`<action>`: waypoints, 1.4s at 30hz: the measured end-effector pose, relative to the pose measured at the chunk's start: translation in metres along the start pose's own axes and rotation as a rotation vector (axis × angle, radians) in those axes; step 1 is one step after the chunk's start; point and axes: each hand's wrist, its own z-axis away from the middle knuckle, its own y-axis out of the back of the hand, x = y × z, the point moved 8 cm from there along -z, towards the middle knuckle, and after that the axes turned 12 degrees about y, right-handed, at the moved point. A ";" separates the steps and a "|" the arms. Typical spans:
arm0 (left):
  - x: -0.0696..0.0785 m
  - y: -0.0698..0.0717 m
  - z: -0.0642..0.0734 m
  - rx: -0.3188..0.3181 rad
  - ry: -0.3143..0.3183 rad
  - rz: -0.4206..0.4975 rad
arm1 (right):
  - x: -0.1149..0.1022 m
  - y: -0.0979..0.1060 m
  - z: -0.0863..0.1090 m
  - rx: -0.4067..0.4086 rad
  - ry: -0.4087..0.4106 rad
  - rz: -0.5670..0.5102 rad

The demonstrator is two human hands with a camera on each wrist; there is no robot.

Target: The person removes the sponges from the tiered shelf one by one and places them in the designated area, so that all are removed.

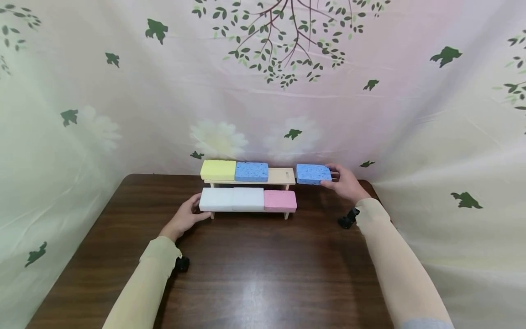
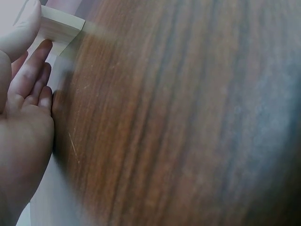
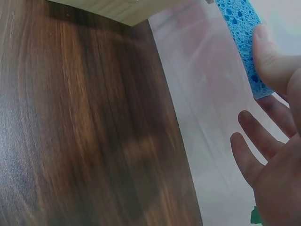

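Printed cloth (image 1: 156, 91) behind a dark wooden desk (image 1: 287, 256). On my feed the right hand (image 1: 348, 186) pinches a blue sponge (image 1: 312, 174) just off the right end of the back shelf (image 1: 281, 175), near the desk's far right corner. Back shelf bears a yellow sponge (image 1: 218, 170) and a second blue sponge (image 1: 252, 172). Left hand (image 1: 185, 218) at the front shelf's (image 1: 279, 211) left end, thumb spread from fingers; whether it bears weight, I can't tell. White blocks (image 1: 216, 199), pink block (image 1: 280, 200) atop.

Bright head view, pale glare on the tabletop (image 1: 251, 292), soft shadows, left wrist view dimmer and blurred at right.
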 end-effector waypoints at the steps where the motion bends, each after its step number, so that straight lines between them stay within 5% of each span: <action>1: 0.000 0.001 0.000 0.000 -0.003 -0.001 | 0.000 0.000 0.000 0.000 0.004 -0.001; 42: -0.003 0.002 0.003 -0.008 0.018 0.029 | 0.053 -0.041 0.019 -0.046 -0.078 0.078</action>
